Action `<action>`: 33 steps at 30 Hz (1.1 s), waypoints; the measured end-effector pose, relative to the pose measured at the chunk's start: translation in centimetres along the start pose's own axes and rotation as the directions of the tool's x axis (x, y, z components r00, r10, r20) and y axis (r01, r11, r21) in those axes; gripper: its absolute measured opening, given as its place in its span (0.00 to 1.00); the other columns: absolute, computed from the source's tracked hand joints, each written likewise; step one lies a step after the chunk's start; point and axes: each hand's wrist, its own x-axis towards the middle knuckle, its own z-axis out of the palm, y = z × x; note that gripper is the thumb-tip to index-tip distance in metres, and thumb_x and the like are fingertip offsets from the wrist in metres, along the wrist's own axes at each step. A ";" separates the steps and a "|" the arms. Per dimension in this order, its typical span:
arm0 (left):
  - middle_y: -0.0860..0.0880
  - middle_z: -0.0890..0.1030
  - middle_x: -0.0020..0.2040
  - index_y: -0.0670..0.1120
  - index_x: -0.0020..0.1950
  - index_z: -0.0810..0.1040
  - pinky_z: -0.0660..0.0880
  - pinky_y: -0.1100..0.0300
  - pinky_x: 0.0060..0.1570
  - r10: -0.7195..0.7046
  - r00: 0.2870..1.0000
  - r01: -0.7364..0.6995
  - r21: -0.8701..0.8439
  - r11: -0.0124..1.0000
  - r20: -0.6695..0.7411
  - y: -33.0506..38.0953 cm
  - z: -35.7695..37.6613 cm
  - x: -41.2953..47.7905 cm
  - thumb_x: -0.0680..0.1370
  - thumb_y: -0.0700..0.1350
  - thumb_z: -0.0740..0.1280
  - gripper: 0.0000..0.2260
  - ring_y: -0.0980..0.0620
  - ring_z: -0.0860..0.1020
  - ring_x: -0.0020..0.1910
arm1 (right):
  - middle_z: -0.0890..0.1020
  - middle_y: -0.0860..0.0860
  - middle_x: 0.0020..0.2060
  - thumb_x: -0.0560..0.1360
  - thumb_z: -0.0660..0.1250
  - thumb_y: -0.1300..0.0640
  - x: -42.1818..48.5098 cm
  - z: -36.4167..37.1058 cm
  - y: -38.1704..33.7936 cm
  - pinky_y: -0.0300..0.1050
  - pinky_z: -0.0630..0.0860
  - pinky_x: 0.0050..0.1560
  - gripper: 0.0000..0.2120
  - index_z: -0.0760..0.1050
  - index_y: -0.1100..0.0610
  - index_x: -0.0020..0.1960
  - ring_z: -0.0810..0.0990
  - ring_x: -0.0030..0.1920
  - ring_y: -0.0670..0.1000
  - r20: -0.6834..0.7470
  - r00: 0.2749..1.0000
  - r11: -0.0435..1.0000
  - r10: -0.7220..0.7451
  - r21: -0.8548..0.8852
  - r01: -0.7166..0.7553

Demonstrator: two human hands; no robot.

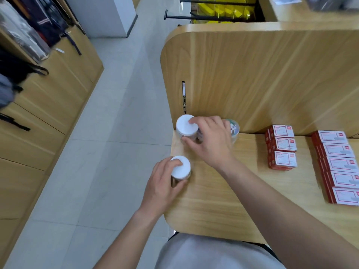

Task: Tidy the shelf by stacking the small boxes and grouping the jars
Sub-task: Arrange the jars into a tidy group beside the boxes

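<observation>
At the left, the shelf [223,200] ends in a rounded edge with bare floor [116,133] below. The near jar [181,167], white-lidded, stands right at that edge. The left hand [163,183] has its grip curled round it, fingers over the lid and thumb against the clear side. Because the jar sits so close to the drop, a careless slide leftward or a loosened grip could send it to the floor. Farther back, in the shelf's far left corner, the right hand [211,140] pinches the far jar [185,126], with a fingertip on its white lid and the thumb on its near side. The palm covers whatever lies just to the right of it. A third jar [235,129] with a greenish top stands just beyond the knuckles against the back panel [252,74]. If the near jar comes in fast, it may knock these close neighbours over or wedge them against the panel. The right forearm crosses the shelf, and a wide sweep of it could brush the short row of red boxes [283,150], which lies well apart from the jars. The longer row of boxes [338,166] at the far right looks safe from both arms.
</observation>
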 end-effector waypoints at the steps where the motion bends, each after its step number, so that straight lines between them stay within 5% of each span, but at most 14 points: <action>1: 0.51 0.75 0.63 0.55 0.62 0.69 0.62 0.73 0.61 -0.012 1.000 0.012 -0.001 1.000 0.004 0.0 0.0 -0.1 0.71 0.46 0.77 0.24 0.50 0.73 0.62 | 0.82 0.43 0.50 0.70 0.68 0.37 0.3 0.7 0.1 0.52 0.65 0.50 0.20 0.75 0.48 0.55 0.76 0.53 0.53 -0.003 1.000 0.999 0.002 -0.050 -0.002; 6: 0.54 0.70 0.66 0.55 0.63 0.70 0.65 0.74 0.58 -0.027 0.999 0.024 -0.060 0.998 -0.037 0.1 0.2 -0.5 0.72 0.44 0.77 0.24 0.57 0.71 0.63 | 0.80 0.47 0.55 0.68 0.70 0.38 0.1 2.4 1.1 0.54 0.64 0.52 0.20 0.76 0.48 0.54 0.74 0.55 0.56 0.036 0.999 0.974 0.002 -0.228 0.006; 9: 0.59 0.65 0.63 0.56 0.62 0.70 0.65 0.77 0.51 -0.044 0.996 0.039 -0.072 0.997 -0.076 0.2 0.3 0.0 0.71 0.44 0.77 0.24 0.59 0.71 0.58 | 0.77 0.47 0.58 0.69 0.70 0.38 -0.4 0.9 1.3 0.53 0.65 0.54 0.19 0.77 0.47 0.55 0.72 0.57 0.55 -0.010 0.998 0.986 0.065 -0.150 -0.066; 12: 0.58 0.66 0.62 0.56 0.62 0.70 0.66 0.72 0.49 -0.051 0.995 0.044 -0.074 0.996 -0.088 0.2 0.6 1.1 0.71 0.44 0.77 0.25 0.56 0.72 0.57 | 0.78 0.48 0.55 0.74 0.68 0.45 -2.5 -2.1 3.1 0.51 0.67 0.50 0.12 0.78 0.49 0.54 0.73 0.53 0.55 -0.154 0.978 0.986 0.144 -0.057 -0.154; 15: 0.55 0.67 0.62 0.56 0.62 0.69 0.68 0.68 0.50 -0.047 0.994 0.040 -0.073 0.997 -0.103 0.6 1.1 2.9 0.72 0.44 0.76 0.24 0.54 0.73 0.56 | 0.78 0.53 0.55 0.73 0.66 0.51 -4.9 -4.0 6.2 0.54 0.70 0.54 0.15 0.76 0.53 0.58 0.75 0.55 0.58 -0.211 0.947 0.970 0.241 0.009 -0.245; 21: 0.53 0.69 0.63 0.56 0.64 0.68 0.75 0.55 0.53 -0.010 0.995 0.005 -0.054 0.999 -0.101 0.7 2.0 5.4 0.71 0.46 0.77 0.26 0.52 0.73 0.59 | 0.69 0.55 0.65 0.68 0.73 0.53 -5.3 -2.9 9.1 0.50 0.70 0.67 0.36 0.63 0.57 0.72 0.70 0.66 0.51 0.120 0.937 0.900 0.327 0.263 -0.348; 24: 0.57 0.68 0.66 0.58 0.69 0.61 0.73 0.60 0.56 -0.080 0.995 0.071 -0.131 0.989 -0.063 0.5 2.0 5.1 0.68 0.46 0.80 0.37 0.55 0.74 0.60 | 0.70 0.52 0.68 0.67 0.76 0.52 -4.7 -1.5 9.5 0.50 0.70 0.68 0.41 0.59 0.55 0.74 0.70 0.68 0.50 0.187 0.918 0.863 0.350 0.318 -0.393; 27: 0.60 0.67 0.69 0.60 0.71 0.56 0.72 0.63 0.57 -0.254 0.967 0.245 -0.225 0.943 -0.011 0.3 2.0 4.5 0.65 0.51 0.82 0.45 0.62 0.73 0.59 | 0.74 0.50 0.65 0.67 0.78 0.52 -4.4 -0.6 9.6 0.46 0.72 0.65 0.39 0.61 0.55 0.71 0.74 0.65 0.48 0.148 0.922 0.851 0.358 0.354 -0.388; 30: 0.60 0.72 0.64 0.58 0.71 0.61 0.74 0.55 0.58 -0.289 0.957 0.278 -0.222 0.935 -0.018 -0.3 2.1 3.9 0.67 0.55 0.79 0.38 0.60 0.74 0.59 | 0.78 0.50 0.61 0.68 0.78 0.53 -4.0 -0.5 9.4 0.38 0.70 0.60 0.34 0.66 0.56 0.68 0.76 0.61 0.48 0.091 0.923 0.856 0.373 0.350 -0.380; 33: 0.61 0.75 0.60 0.57 0.68 0.67 0.76 0.54 0.56 -0.294 0.956 0.284 -0.189 0.940 -0.025 -0.5 2.0 3.8 0.70 0.56 0.76 0.30 0.63 0.74 0.56 | 0.80 0.47 0.57 0.65 0.79 0.51 -4.7 -1.1 9.2 0.45 0.75 0.57 0.32 0.69 0.53 0.64 0.79 0.57 0.50 0.107 0.898 0.842 0.426 0.316 -0.437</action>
